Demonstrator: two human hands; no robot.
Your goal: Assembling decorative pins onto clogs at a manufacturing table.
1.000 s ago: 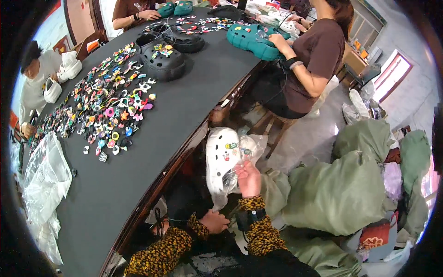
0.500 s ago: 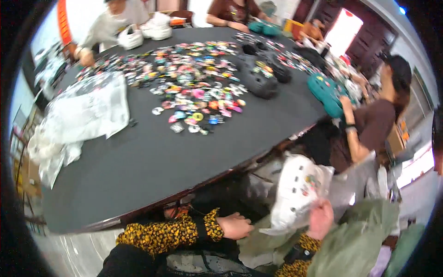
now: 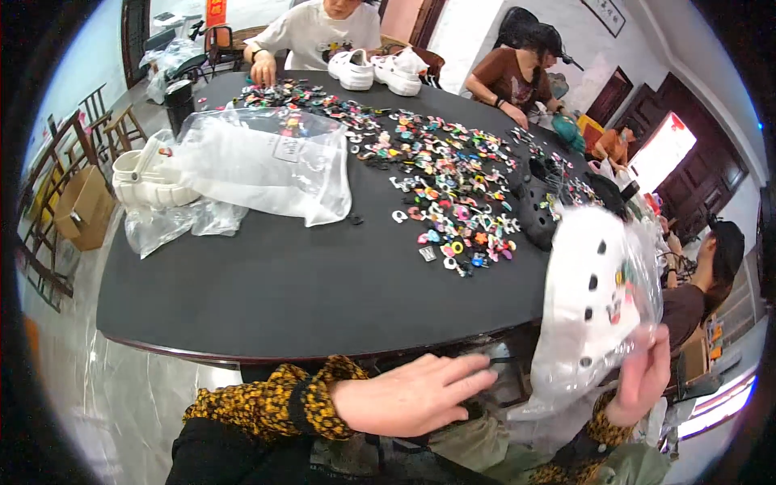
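Observation:
A white clog in a clear plastic bag (image 3: 578, 295) is held up at the right, sole end down, with holes along its upper and small colourful charms on it. My right hand (image 3: 644, 373) pinches the bag at its lower right side. To the left of it, at the table's near edge, my left hand (image 3: 416, 394) reaches out with fingers stretched and holds nothing. Many colourful shoe charms (image 3: 457, 186) lie spread over the dark table (image 3: 323, 299). Beyond the bagged clog stands a dark grey clog (image 3: 533, 212), partly hidden by it.
At the table's left lie a clear plastic bag (image 3: 275, 170) and a cream clog (image 3: 149, 178). White clogs (image 3: 352, 71) stand at the far side before a person in a white top (image 3: 311, 36). Other people sit along the far and right sides. A cardboard box (image 3: 83, 208) stands left.
My right hand has lifted the bagged clog from beside my lap to table height. My left hand has risen and opened its fingers. The view has swung, so the table appears shifted.

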